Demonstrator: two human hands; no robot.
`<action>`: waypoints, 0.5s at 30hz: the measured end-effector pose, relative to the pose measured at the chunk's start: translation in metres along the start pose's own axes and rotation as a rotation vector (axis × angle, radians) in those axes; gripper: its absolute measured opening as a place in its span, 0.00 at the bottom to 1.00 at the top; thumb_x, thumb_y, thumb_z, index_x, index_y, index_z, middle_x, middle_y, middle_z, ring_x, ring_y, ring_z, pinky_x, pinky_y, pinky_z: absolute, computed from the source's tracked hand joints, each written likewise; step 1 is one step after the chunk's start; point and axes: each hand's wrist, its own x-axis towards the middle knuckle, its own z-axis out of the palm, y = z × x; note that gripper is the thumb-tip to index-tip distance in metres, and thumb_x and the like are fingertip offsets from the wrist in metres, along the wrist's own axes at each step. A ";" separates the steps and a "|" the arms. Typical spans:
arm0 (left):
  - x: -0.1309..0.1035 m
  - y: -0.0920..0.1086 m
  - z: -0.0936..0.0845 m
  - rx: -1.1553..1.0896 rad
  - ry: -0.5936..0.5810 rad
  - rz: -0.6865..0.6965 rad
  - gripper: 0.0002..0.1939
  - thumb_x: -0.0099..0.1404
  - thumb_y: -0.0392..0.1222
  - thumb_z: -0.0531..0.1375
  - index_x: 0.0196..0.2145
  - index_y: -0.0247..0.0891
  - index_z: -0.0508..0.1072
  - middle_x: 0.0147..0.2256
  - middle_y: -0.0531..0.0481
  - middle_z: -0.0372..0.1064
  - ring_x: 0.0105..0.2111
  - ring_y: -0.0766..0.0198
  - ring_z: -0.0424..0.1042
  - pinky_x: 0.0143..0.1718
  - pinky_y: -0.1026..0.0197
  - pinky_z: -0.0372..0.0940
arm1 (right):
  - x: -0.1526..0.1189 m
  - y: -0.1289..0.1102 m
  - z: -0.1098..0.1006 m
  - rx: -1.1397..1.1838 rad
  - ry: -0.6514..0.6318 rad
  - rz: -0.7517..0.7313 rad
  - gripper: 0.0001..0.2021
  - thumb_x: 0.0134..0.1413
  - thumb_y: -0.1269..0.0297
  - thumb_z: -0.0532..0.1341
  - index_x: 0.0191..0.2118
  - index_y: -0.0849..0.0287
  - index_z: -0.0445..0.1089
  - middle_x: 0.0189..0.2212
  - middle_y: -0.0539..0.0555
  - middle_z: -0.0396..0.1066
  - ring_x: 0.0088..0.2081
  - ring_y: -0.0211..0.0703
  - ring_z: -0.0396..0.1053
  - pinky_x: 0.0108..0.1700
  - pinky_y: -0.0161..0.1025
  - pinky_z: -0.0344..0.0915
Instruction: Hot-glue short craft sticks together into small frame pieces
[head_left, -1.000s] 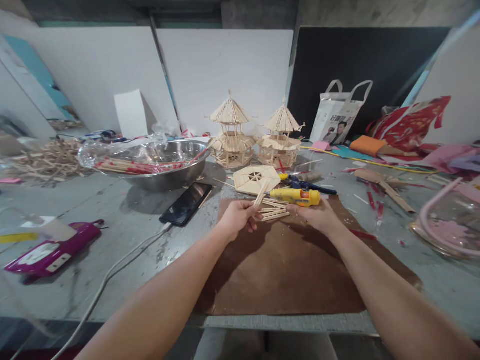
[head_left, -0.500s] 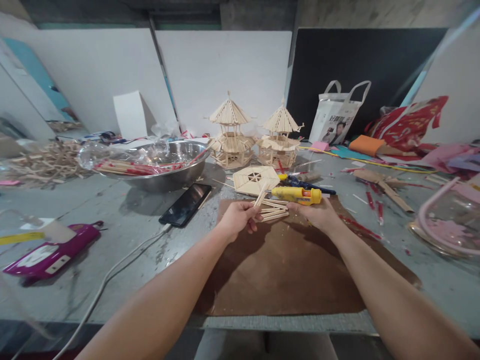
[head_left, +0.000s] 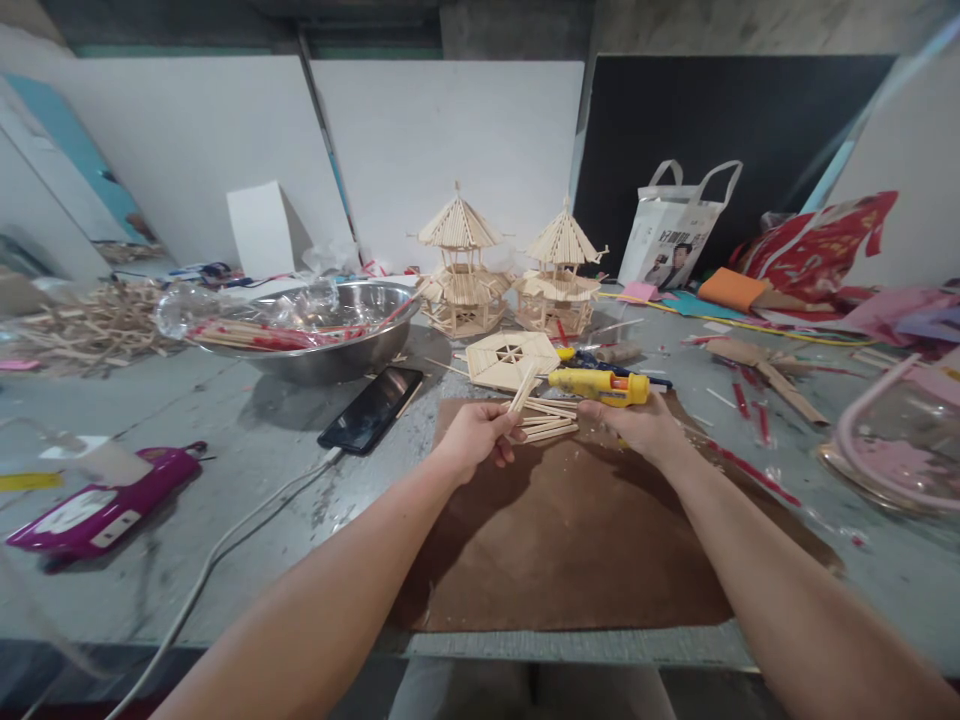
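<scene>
My left hand [head_left: 480,437] pinches a few thin wooden sticks [head_left: 523,390] that point up and away. My right hand [head_left: 634,424] is closed round a yellow glue gun [head_left: 600,386], whose nozzle points left, close to the tips of those sticks. Between the hands, more sticks [head_left: 547,430] lie on the brown mat [head_left: 577,540]. A flat hexagonal stick panel [head_left: 487,362] with a dark spoked opening lies just beyond. Behind it stand two small stick pavilions [head_left: 460,285] [head_left: 562,280] with pointed roofs.
A phone [head_left: 370,410] on a cable lies left of the mat, by a steel bowl [head_left: 330,362] of wrapped sticks. A purple power strip [head_left: 105,505] is at far left. Red wrapper scraps, a pink-rimmed clear container [head_left: 892,450] and a white bag [head_left: 667,235] are to the right.
The glue gun in my right hand has shifted slightly right, away from the sticks in my left hand. A red wrapper strip beside my right forearm has slid right. My left hand stays nearly still.
</scene>
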 end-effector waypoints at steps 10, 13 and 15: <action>0.000 0.001 0.000 0.009 -0.007 -0.007 0.09 0.51 0.41 0.55 0.23 0.31 0.65 0.21 0.51 0.66 0.11 0.74 0.60 0.09 0.71 0.54 | -0.001 -0.005 -0.001 0.054 0.046 0.015 0.10 0.32 0.59 0.61 0.12 0.56 0.63 0.11 0.50 0.65 0.32 0.49 0.68 0.31 0.40 0.67; 0.000 0.001 0.000 0.013 -0.014 -0.004 0.08 0.51 0.41 0.55 0.23 0.31 0.65 0.21 0.51 0.65 0.11 0.74 0.60 0.09 0.71 0.54 | 0.000 -0.005 -0.002 0.041 0.038 0.018 0.11 0.32 0.60 0.61 0.10 0.56 0.61 0.09 0.50 0.62 0.32 0.49 0.68 0.32 0.40 0.66; 0.000 0.001 0.000 0.013 -0.015 -0.003 0.08 0.51 0.40 0.55 0.22 0.31 0.65 0.21 0.51 0.65 0.11 0.74 0.60 0.09 0.71 0.54 | -0.001 -0.006 -0.002 0.043 0.041 0.019 0.12 0.33 0.60 0.61 0.10 0.56 0.60 0.09 0.50 0.63 0.32 0.49 0.68 0.31 0.40 0.66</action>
